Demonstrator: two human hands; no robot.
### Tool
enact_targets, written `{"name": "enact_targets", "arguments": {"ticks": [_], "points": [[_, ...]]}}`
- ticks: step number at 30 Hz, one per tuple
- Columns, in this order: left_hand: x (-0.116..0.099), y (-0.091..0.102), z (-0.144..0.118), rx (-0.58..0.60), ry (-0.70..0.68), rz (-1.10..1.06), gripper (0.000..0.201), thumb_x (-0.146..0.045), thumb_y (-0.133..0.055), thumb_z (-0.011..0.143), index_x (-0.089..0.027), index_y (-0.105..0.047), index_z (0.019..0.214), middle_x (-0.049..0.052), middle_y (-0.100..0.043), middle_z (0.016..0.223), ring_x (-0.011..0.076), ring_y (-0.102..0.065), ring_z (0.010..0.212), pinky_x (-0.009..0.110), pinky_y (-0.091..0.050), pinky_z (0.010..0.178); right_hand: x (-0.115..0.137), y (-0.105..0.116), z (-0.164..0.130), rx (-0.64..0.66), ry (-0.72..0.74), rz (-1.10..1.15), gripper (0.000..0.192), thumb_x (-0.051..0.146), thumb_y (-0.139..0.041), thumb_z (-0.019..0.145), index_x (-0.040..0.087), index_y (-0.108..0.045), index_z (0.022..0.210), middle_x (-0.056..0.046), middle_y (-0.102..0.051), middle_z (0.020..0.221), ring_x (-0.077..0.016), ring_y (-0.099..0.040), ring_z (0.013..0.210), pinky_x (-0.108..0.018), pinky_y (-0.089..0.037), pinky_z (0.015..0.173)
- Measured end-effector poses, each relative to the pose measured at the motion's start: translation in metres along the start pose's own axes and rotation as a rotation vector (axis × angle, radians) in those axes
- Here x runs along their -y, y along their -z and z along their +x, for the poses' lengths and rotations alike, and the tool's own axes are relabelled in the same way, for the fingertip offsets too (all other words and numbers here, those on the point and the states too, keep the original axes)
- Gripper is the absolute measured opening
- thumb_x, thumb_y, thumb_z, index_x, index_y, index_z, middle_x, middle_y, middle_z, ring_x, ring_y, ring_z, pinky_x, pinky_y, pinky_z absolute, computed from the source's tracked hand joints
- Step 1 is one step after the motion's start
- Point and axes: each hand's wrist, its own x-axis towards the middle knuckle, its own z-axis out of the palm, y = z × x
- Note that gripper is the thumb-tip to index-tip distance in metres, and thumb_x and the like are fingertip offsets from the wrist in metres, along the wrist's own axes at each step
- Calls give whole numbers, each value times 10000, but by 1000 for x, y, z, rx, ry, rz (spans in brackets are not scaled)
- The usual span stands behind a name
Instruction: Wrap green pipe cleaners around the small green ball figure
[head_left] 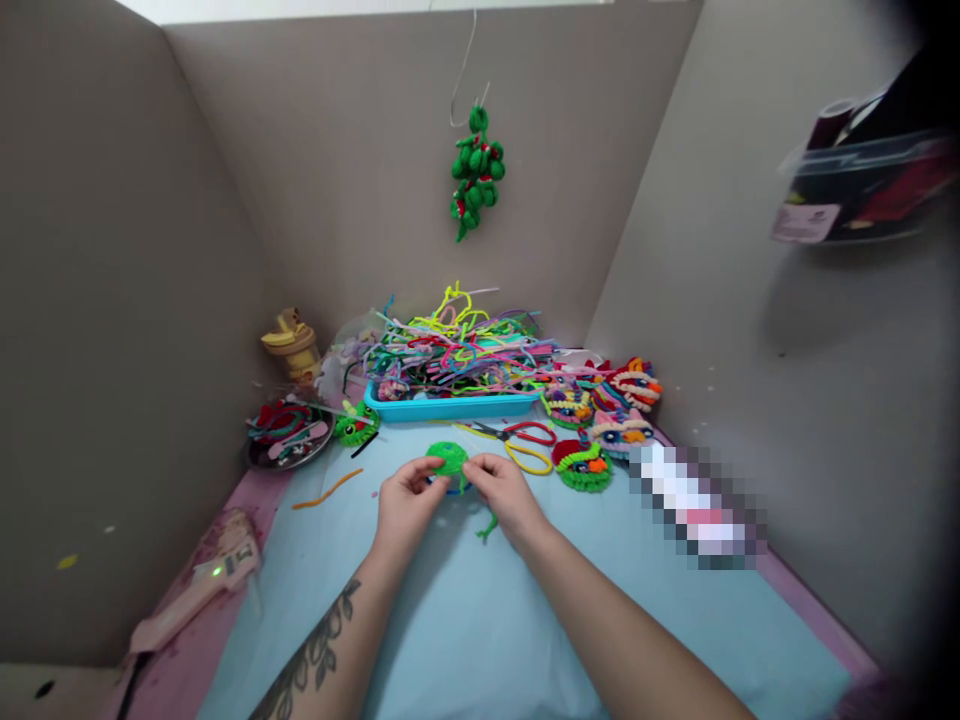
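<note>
Both my hands meet over the light blue mat (pixel 465 640) at the middle of the table. My left hand (pixel 405 505) and my right hand (pixel 504 495) pinch a small round green pipe-cleaner piece (pixel 448 460) between their fingertips, from either side. A thin green strand (pixel 487 527) hangs below my right hand. Red and yellow scissors (pixel 525 440) lie just beyond the piece.
A blue tray (pixel 450 405) heaped with coloured pipe cleaners stands at the back. Finished fuzzy figures (pixel 607 410) lie at the right, a metal dish (pixel 289 435) and a glue gun (pixel 202 585) at the left. A green ornament (pixel 475 170) hangs on the back wall. An orange strand (pixel 326 490) lies loose.
</note>
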Motion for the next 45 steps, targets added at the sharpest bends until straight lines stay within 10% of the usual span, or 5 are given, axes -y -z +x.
{"name": "enact_targets", "arguments": {"ticks": [13,26,32,45], "points": [[1,1,0,18,28,23,364,-331,-715,597,-107,-672,881,29,-620,644,69,-436,468,189,-347,430,2,0,-2,17,10,-10,246,390,-625,683,164,-564,606,59,-430,496,-68,-328,447,-212,-262,430],[1,18,16,-289,50,-255,434,-342,-755,551,-120,-652,910,-4,-604,631,48,-441,453,172,-336,423,2,20,10,82,-27,-127,198,265,-612,622,173,-600,797,33,-555,609,-109,-498,552,-239,-377,546],[2,16,16,-269,80,-266,438,-353,-762,529,-131,-656,892,-24,-593,595,47,-433,436,178,-334,424,11,24,7,-101,244,-475,63,241,-594,660,186,-617,638,-9,-566,681,-140,-498,626,-268,-394,607],[2,2,5,-148,105,-229,409,-349,-751,554,-113,-659,875,25,-637,658,79,-510,508,176,-374,437,19,11,-8,-186,439,-350,94,252,-561,752,199,-616,697,-25,-582,718,-160,-530,704,-268,-410,640]]}}
